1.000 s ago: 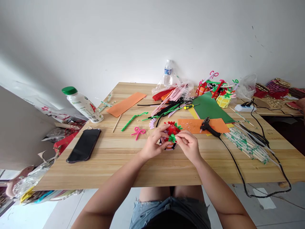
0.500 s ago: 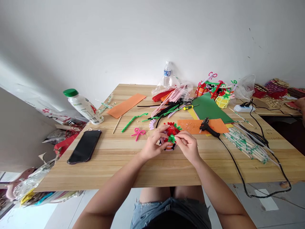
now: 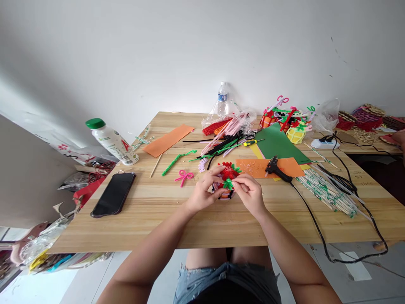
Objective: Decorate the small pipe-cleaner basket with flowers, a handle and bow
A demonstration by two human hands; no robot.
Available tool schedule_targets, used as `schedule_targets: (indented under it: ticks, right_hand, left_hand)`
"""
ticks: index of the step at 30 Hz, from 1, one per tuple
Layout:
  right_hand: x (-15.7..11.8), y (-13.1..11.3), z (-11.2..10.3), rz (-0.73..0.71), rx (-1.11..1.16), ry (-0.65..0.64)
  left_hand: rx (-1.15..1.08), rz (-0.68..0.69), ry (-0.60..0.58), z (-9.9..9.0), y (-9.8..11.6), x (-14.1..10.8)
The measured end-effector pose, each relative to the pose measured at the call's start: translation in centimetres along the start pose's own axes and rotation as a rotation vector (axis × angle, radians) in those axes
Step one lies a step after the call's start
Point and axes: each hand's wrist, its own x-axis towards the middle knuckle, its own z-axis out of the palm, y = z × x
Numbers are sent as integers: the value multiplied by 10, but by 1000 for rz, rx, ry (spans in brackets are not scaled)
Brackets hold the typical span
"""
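Sitting between left grip (image 3: pixel 202 194), right grip (image 3: pixel 250 195): fuzzy ornament (image 3: pixel 228 173).

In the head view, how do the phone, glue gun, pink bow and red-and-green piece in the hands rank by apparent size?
1. Phone
2. Glue gun and red-and-green piece: order unsure, since the piece is partly hidden
3. Pink bow

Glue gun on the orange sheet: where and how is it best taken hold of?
Probably by the handle, coming from the near right with the right hand, the closer of the two hands. The glue gun lies with its head over the orange sheet and its slim handle slanting toward the near right. The cord leaves the handle's end, so grip just short of that.
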Motion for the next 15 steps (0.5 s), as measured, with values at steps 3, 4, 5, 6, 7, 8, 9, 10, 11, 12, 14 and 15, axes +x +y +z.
schedule_targets:
  ticks: [3, 4, 5, 6, 7, 8, 9, 10, 11, 12, 14, 15]
  right_hand:
    - [0, 0, 0, 5, 3, 2]
    - [0, 0, 0, 7, 4, 1]
    - [0, 0, 0, 8, 6, 1]
    - [0, 0, 0, 10, 8, 1]
    - [-1, 0, 0, 12, 9, 2]
    - [-1, 0, 0, 15, 11, 2]
    - [-1, 0, 0, 19, 12, 2]
    - [-1, 0, 0, 23, 11, 2]
    - [-1, 0, 0, 27, 10, 1]
    - [-1, 0, 0, 30, 8, 0]
    - [-1, 0, 0, 33, 5, 0]
    - [-1, 0, 0, 33, 4, 0]
  left_hand:
    - [4, 1, -1, 0, 0, 0]
    - [7, 1, -2, 0, 0, 0]
    - [10, 0, -3, 0, 0, 0]
    - [13, 0, -4, 0, 1, 0]
    - [16, -1, -5, 0, 1, 0]
    - [19, -2, -6, 0, 1, 0]
    - [21, -3, -7, 0, 1, 0]
    - [23, -4, -7, 0, 1, -1]
    - [22, -6, -7, 0, 1, -1]
    - [21, -7, -5, 0, 1, -1]
    - [15, -9, -5, 1, 1, -1]
    - [12, -9, -5, 1, 1, -1]
